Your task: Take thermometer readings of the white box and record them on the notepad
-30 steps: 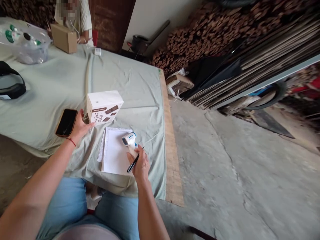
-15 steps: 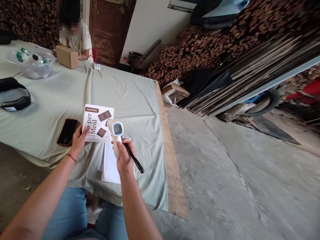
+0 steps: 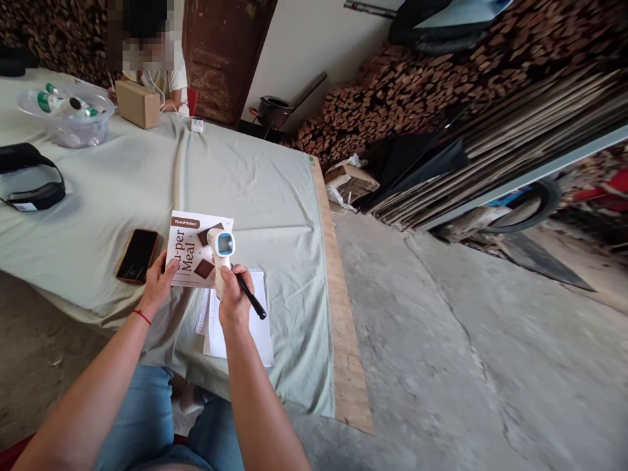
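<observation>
My left hand (image 3: 159,280) grips the lower left edge of a white box (image 3: 184,261) printed "NutriMotion" and "Meal", with brown bars pictured on it. In my right hand (image 3: 235,293) is a white infrared thermometer (image 3: 219,261) with a blue-rimmed screen, held upright in front of the box's right part. A black pen (image 3: 254,301) is also held in that hand, pointing down to the right. Under the right hand lie white paper sheets (image 3: 240,343). Left of the box rests a dark phone (image 3: 138,255) in a brown case.
A black headset (image 3: 36,196) lies on the cloth-covered table (image 3: 255,190). Farther back stand a clear plastic basin (image 3: 78,134) holding bottles and a cardboard box (image 3: 139,104), with a person seated behind. The table's wooden edge (image 3: 350,366) runs along the right, beside concrete floor.
My right hand has moved slightly left with the thermometer and pen, bringing the thermometer further over the box. The view has shifted a little.
</observation>
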`<state>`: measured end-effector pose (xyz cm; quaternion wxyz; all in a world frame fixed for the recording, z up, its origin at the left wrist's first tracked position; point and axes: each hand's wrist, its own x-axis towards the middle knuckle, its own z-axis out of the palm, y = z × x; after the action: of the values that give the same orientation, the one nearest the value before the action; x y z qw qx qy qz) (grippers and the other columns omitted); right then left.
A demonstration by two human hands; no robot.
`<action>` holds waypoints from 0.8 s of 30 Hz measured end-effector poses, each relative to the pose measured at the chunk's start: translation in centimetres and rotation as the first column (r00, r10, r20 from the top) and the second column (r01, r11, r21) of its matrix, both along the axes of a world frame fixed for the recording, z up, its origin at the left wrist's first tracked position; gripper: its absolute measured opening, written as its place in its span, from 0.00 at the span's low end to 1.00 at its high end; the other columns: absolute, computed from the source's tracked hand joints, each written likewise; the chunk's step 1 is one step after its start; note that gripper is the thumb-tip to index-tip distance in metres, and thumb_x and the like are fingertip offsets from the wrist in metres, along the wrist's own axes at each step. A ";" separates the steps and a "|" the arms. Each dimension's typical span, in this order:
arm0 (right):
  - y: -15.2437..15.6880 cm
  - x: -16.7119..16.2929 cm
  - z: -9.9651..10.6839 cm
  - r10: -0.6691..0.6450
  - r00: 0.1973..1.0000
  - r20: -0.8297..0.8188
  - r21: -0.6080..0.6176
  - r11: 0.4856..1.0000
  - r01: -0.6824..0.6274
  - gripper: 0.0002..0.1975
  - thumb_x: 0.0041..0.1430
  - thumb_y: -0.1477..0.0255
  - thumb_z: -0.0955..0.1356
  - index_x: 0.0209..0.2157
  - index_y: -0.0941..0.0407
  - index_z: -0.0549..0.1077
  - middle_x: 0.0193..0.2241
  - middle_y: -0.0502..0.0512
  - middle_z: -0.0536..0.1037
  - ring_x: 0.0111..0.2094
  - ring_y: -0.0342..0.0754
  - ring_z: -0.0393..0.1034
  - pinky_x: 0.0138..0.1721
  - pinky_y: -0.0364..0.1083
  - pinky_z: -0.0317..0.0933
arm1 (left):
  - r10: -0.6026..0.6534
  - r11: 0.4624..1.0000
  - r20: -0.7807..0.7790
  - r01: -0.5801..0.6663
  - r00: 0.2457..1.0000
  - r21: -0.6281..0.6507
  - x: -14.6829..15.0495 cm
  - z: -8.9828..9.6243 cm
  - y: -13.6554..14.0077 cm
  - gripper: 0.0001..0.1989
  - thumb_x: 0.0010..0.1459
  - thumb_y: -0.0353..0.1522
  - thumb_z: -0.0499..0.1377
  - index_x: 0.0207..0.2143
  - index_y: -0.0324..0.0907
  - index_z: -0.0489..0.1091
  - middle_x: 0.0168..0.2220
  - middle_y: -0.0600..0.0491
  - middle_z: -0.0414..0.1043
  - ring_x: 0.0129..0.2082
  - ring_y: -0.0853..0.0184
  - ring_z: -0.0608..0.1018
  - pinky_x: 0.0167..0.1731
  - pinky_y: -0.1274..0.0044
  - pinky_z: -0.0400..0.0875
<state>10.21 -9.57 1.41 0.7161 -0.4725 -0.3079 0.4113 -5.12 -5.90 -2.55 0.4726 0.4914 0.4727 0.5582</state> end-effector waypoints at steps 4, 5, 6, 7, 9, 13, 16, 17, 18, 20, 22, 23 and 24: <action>-0.2 -0.3 0.9 -0.046 0.994 -0.102 -0.041 0.998 0.042 0.20 0.47 0.58 0.72 0.29 0.52 0.58 0.25 0.44 0.75 0.26 0.43 0.74 0.30 0.42 0.64 | 0.013 1.000 -0.011 -0.013 1.000 0.020 0.0 -0.1 0.1 0.27 0.55 0.49 0.63 0.49 0.39 0.73 0.42 0.47 0.79 0.41 0.60 0.79 0.40 0.73 0.73; -0.3 -0.4 1.2 -0.054 0.990 -0.128 -0.049 0.998 0.048 0.20 0.46 0.59 0.73 0.29 0.52 0.59 0.24 0.44 0.75 0.26 0.43 0.73 0.30 0.42 0.64 | 0.017 1.000 -0.010 -0.017 1.000 0.016 0.0 -0.1 0.1 0.27 0.54 0.49 0.64 0.49 0.39 0.74 0.41 0.47 0.79 0.41 0.60 0.79 0.40 0.72 0.73; -0.3 -0.5 1.4 -0.060 0.987 -0.149 -0.052 0.997 0.053 0.21 0.45 0.59 0.74 0.29 0.52 0.59 0.24 0.43 0.75 0.26 0.43 0.73 0.30 0.42 0.63 | 0.019 1.000 -0.004 -0.019 1.000 0.010 0.0 -0.1 0.1 0.27 0.53 0.49 0.64 0.49 0.39 0.74 0.41 0.47 0.79 0.41 0.60 0.79 0.41 0.72 0.73; -0.4 -0.6 1.6 -0.064 0.984 -0.164 -0.051 0.997 0.056 0.21 0.44 0.59 0.74 0.29 0.52 0.60 0.24 0.43 0.75 0.25 0.43 0.73 0.30 0.42 0.63 | 0.017 1.000 0.001 -0.017 1.000 0.003 -0.1 -0.1 0.2 0.27 0.53 0.48 0.65 0.49 0.39 0.74 0.41 0.47 0.79 0.41 0.59 0.79 0.41 0.71 0.73; -0.5 -0.7 1.8 -0.060 0.982 -0.180 -0.045 0.998 0.053 0.21 0.43 0.59 0.74 0.29 0.51 0.60 0.23 0.43 0.75 0.25 0.43 0.72 0.29 0.42 0.63 | 0.014 1.000 0.004 -0.014 1.000 -0.008 -0.1 0.1 0.2 0.28 0.51 0.47 0.66 0.50 0.39 0.73 0.42 0.46 0.79 0.43 0.58 0.79 0.42 0.70 0.73; -0.5 -0.7 1.8 -0.042 0.981 -0.190 -0.043 0.998 0.035 0.22 0.42 0.58 0.75 0.30 0.51 0.61 0.23 0.43 0.75 0.25 0.44 0.72 0.30 0.43 0.64 | -0.017 1.000 -0.022 0.016 1.000 -0.013 -0.1 0.6 0.3 0.30 0.49 0.45 0.68 0.51 0.40 0.72 0.46 0.46 0.77 0.45 0.58 0.78 0.45 0.69 0.73; -0.6 -0.7 2.1 -0.036 0.979 -0.202 -0.048 0.998 0.027 0.22 0.41 0.58 0.75 0.30 0.51 0.60 0.23 0.43 0.75 0.25 0.43 0.71 0.29 0.43 0.62 | -0.054 0.998 -0.052 0.055 0.997 0.020 -0.3 0.9 0.0 0.27 0.52 0.47 0.66 0.49 0.40 0.72 0.45 0.46 0.78 0.44 0.58 0.79 0.44 0.69 0.74; -0.7 -0.7 2.2 -0.026 0.980 -0.198 -0.047 0.999 0.017 0.22 0.42 0.58 0.74 0.30 0.51 0.60 0.23 0.44 0.75 0.25 0.43 0.71 0.29 0.43 0.62 | -0.054 0.998 -0.066 0.057 0.996 0.039 -0.3 0.9 -0.1 0.27 0.53 0.47 0.65 0.49 0.40 0.72 0.44 0.46 0.78 0.43 0.59 0.79 0.44 0.69 0.74; -0.8 -0.5 2.2 -0.014 0.982 -0.190 -0.046 0.999 0.006 0.22 0.42 0.58 0.74 0.30 0.51 0.59 0.24 0.44 0.75 0.25 0.44 0.71 0.29 0.43 0.62 | -0.046 0.997 -0.083 0.051 0.995 0.061 -0.3 0.8 -0.2 0.26 0.53 0.47 0.65 0.48 0.40 0.72 0.44 0.46 0.78 0.43 0.59 0.79 0.43 0.69 0.74; -1.3 0.0 2.2 0.002 0.987 -0.161 -0.035 0.999 -0.008 0.22 0.44 0.57 0.74 0.31 0.52 0.59 0.25 0.45 0.76 0.25 0.44 0.71 0.28 0.43 0.61 | -0.010 0.994 -0.109 0.022 0.994 0.110 -0.3 0.6 -0.3 0.25 0.54 0.48 0.64 0.48 0.40 0.71 0.44 0.46 0.77 0.43 0.59 0.78 0.44 0.68 0.74; -2.2 1.0 1.8 -0.023 0.995 -0.093 -0.015 1.000 0.022 0.22 0.45 0.57 0.73 0.31 0.52 0.60 0.27 0.47 0.76 0.25 0.43 0.70 0.28 0.43 0.61 | 0.048 0.986 -0.116 -0.029 0.992 0.162 -0.1 0.4 0.0 0.26 0.56 0.49 0.63 0.49 0.41 0.70 0.45 0.46 0.76 0.44 0.60 0.78 0.45 0.68 0.73; -2.7 1.8 1.3 -0.052 0.998 -0.035 0.002 0.999 0.052 0.21 0.46 0.57 0.73 0.31 0.52 0.60 0.28 0.48 0.77 0.26 0.43 0.70 0.29 0.43 0.61 | 0.078 0.980 -0.112 -0.056 0.991 0.190 0.1 0.4 0.4 0.26 0.56 0.49 0.62 0.49 0.41 0.68 0.46 0.46 0.75 0.44 0.60 0.78 0.46 0.68 0.73; -3.2 2.7 0.8 -0.093 0.995 0.046 0.021 0.995 0.092 0.21 0.46 0.57 0.73 0.32 0.52 0.60 0.30 0.49 0.78 0.27 0.43 0.70 0.29 0.44 0.61 | 0.108 0.972 -0.108 -0.082 0.988 0.221 0.3 0.4 1.0 0.27 0.57 0.50 0.62 0.50 0.41 0.67 0.46 0.45 0.74 0.44 0.60 0.78 0.46 0.68 0.73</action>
<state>12.94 -12.81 2.20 0.7314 -0.4891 -0.3062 0.3634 -4.85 -4.94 -2.12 0.3601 0.5489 0.4599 0.5979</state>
